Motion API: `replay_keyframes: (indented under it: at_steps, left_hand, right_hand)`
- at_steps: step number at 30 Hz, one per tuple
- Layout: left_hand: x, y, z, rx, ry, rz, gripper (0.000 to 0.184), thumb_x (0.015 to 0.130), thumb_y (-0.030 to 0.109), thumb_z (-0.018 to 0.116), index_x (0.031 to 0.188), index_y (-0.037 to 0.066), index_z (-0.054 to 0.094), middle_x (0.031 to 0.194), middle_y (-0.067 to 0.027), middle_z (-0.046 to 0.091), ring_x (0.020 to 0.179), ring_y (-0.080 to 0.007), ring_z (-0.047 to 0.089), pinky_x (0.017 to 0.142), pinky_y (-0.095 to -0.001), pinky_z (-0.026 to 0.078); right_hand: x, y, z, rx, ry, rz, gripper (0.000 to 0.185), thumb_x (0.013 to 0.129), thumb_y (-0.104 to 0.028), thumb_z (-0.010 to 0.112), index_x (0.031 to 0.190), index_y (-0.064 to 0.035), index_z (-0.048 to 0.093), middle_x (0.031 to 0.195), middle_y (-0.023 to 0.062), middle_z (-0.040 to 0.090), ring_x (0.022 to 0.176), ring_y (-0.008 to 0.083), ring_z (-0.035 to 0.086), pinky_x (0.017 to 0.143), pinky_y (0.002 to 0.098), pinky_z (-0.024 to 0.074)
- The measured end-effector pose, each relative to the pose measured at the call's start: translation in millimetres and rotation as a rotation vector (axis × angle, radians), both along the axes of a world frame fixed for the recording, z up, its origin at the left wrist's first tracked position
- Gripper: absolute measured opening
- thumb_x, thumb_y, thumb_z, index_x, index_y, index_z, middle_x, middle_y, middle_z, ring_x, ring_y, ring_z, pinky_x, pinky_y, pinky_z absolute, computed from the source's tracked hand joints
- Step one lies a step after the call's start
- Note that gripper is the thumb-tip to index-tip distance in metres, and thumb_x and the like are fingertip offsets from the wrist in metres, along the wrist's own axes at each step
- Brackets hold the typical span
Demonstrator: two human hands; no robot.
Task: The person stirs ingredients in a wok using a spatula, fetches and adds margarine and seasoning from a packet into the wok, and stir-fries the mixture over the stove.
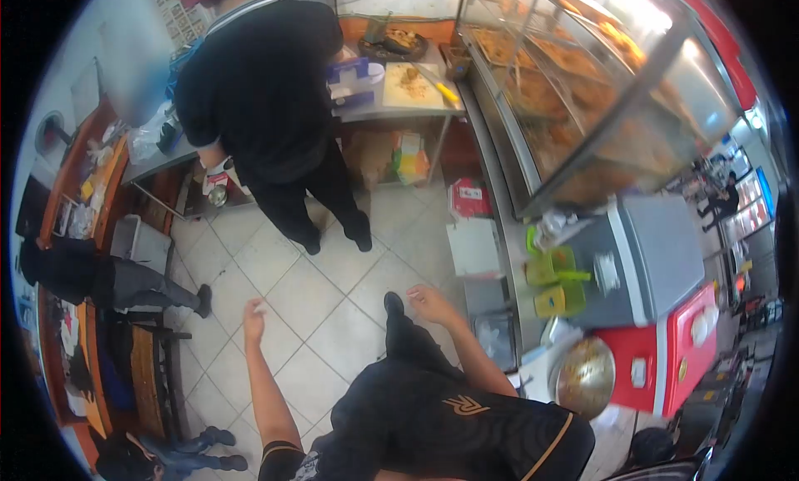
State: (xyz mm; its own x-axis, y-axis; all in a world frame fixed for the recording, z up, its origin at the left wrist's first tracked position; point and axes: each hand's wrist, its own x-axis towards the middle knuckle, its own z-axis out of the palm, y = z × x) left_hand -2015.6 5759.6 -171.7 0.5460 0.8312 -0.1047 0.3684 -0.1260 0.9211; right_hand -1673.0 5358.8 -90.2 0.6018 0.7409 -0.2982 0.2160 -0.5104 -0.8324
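My left hand (255, 318) hangs in the air over the tiled floor (320, 302), its thumb apart from loosely bent fingers. Nothing shows in it. On the other side, my right hand (430, 303) is raised above my forward foot, fingers half bent and apart, with no object visible between them. Closest to the right hand is the counter side, where a white box (474, 250) stands low by the counter. Neither hand touches anything that I can see.
A person in black (258, 81) stands ahead at a work table with a cutting board (408, 87) and yellow-handled knife (448, 92). A glass food case (574, 90), green containers (553, 269), a metal bowl (585, 373) and red cooler (649, 356) line the right. Other people are at left.
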Motion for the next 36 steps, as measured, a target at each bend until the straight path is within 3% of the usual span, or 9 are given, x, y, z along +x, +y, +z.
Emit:
replay_keyframes:
  at_steps: [3, 8, 10, 12, 14, 19, 22, 26, 36]
  left_hand:
    - [16.5, -23.9, -59.1, 0.14, 0.503, -0.166, 0.046, 0.064, -0.008, 0.057, 0.107, 0.008, 0.062, 0.108, -0.0147, 0.06, 0.108, -0.0272, 0.054, 0.09, -0.034, 0.046]
    - [-7.2, -81.7, -170.3, -0.213, 0.568, -0.476, 0.031, 0.066, -0.001, 0.063, 0.096, 0.005, 0.067, 0.085, -0.0123, 0.066, 0.076, -0.0246, 0.062, 0.074, -0.0332, 0.051]
    - [-16.1, -93.2, -168.0, -0.71, 0.033, -0.532, 0.032, 0.075, 0.003, 0.061, 0.107, 0.0, 0.062, 0.08, -0.0071, 0.066, 0.062, -0.0148, 0.059, 0.054, -0.03, 0.048]
    - [18.3, -114.6, -139.3, -0.859, 0.526, -0.291, 0.042, 0.068, -0.007, 0.059, 0.108, 0.005, 0.064, 0.078, -0.0079, 0.064, 0.068, -0.0178, 0.061, 0.057, -0.029, 0.052]
    - [75.3, -114.3, -68.7, -0.502, 0.527, -0.434, 0.04, 0.074, -0.005, 0.055, 0.113, 0.005, 0.061, 0.077, -0.0075, 0.063, 0.065, -0.0177, 0.06, 0.05, -0.0279, 0.049]
    - [133.1, -40.5, -137.7, -0.414, -0.016, -0.439, 0.035, 0.088, 0.004, 0.046, 0.121, 0.005, 0.054, 0.08, -0.012, 0.063, 0.064, -0.0201, 0.061, 0.045, -0.0305, 0.047]
    - [180.7, 35.2, -202.4, -1.219, -0.01, -0.109, 0.037, 0.085, 0.004, 0.054, 0.122, 0.007, 0.054, 0.088, -0.0144, 0.063, 0.069, -0.0202, 0.061, 0.047, -0.0304, 0.048]
    - [278.2, 77.8, -157.4, -0.726, 0.304, -0.002, 0.045, 0.074, -0.004, 0.066, 0.116, 0.011, 0.06, 0.11, -0.0123, 0.06, 0.064, -0.0133, 0.054, 0.047, -0.0277, 0.042]
    - [336.5, 95.7, -95.3, -0.752, 0.111, 0.305, 0.043, 0.074, -0.009, 0.057, 0.112, 0.011, 0.061, 0.099, -0.0062, 0.06, 0.056, -0.01, 0.048, 0.045, -0.026, 0.04]
  right_hand:
    - [82.9, 50.1, -5.3, 0.075, -0.057, 0.051, 0.027, 0.088, -0.019, 0.055, 0.112, -0.0069, 0.058, 0.092, 0.0104, 0.066, 0.082, 0.0204, 0.062, 0.074, 0.0335, 0.0489]
    - [210.5, 133.2, 40.9, 0.127, -0.222, 0.086, 0.027, 0.09, -0.019, 0.055, 0.113, -0.0057, 0.057, 0.091, 0.0088, 0.065, 0.081, 0.0179, 0.061, 0.073, 0.0315, 0.0488]
    - [247.4, 161.1, 50.1, 0.123, -0.201, 0.103, 0.027, 0.09, -0.019, 0.055, 0.113, -0.005, 0.057, 0.091, 0.0084, 0.064, 0.08, 0.0161, 0.06, 0.073, 0.0304, 0.0487]
    - [273.8, 188.5, 54.3, 0.187, -0.165, 0.055, 0.028, 0.09, -0.019, 0.054, 0.115, -0.0048, 0.057, 0.09, 0.007, 0.063, 0.079, 0.0142, 0.059, 0.072, 0.029, 0.0483]
    - [300.2, 215.6, 53.2, 0.231, -0.117, 0.016, 0.029, 0.091, -0.019, 0.054, 0.115, -0.0044, 0.056, 0.089, 0.0057, 0.062, 0.078, 0.0128, 0.058, 0.071, 0.0279, 0.0478]
    - [346.7, 273.5, 68.5, 0.238, 0.089, 0.004, 0.029, 0.091, -0.018, 0.053, 0.116, -0.0025, 0.054, 0.085, 0.0025, 0.059, 0.074, 0.0105, 0.055, 0.069, 0.0258, 0.0463]
    - [383.0, 294.5, 77.8, 0.235, 0.041, 0.025, 0.029, 0.092, -0.018, 0.053, 0.115, -0.0016, 0.054, 0.083, 0.0014, 0.056, 0.072, 0.009, 0.053, 0.067, 0.0252, 0.0451]
    - [426.7, 318.1, 101.1, 0.302, 0.283, -0.168, 0.026, 0.093, -0.018, 0.053, 0.115, -0.003, 0.054, 0.083, -0.0006, 0.054, 0.071, 0.0076, 0.05, 0.064, 0.0229, 0.043]
    - [548.5, 412.7, 158.6, 0.564, 0.468, -0.307, 0.024, 0.095, -0.011, 0.048, 0.116, -0.0018, 0.053, 0.084, 0.0003, 0.053, 0.073, 0.0091, 0.049, 0.066, 0.0231, 0.0412]
